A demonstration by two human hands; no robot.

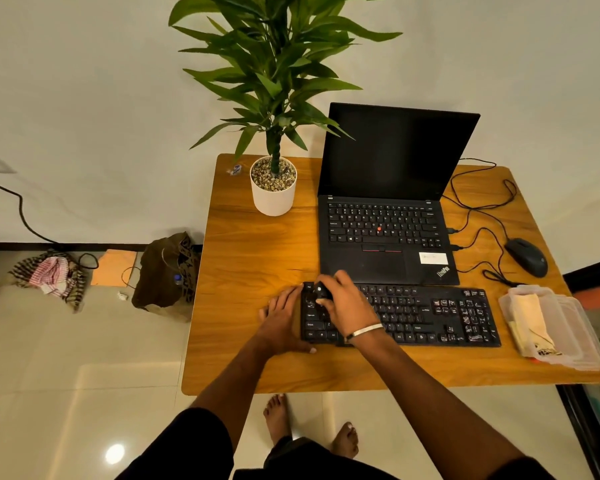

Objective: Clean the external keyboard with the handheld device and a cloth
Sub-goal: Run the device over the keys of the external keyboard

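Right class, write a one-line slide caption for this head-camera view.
Right hand grips a small black handheld device over the external keyboard while the left hand steadies its end.

Home desk, laptop (pixel 388 216), potted plant (pixel 273 181)

— Where did the keyboard (pixel 430 315) lie?
— On the bench (pixel 257 244), its left end under both hands: left hand (pixel 281 318) beside it, right hand (pixel 343 304) on top.
— And beyond the hands?
— The laptop (pixel 385 237); the plant pot (pixel 273 195) lay further left, the mouse (pixel 527 256) and container (pixel 568 327) far right.
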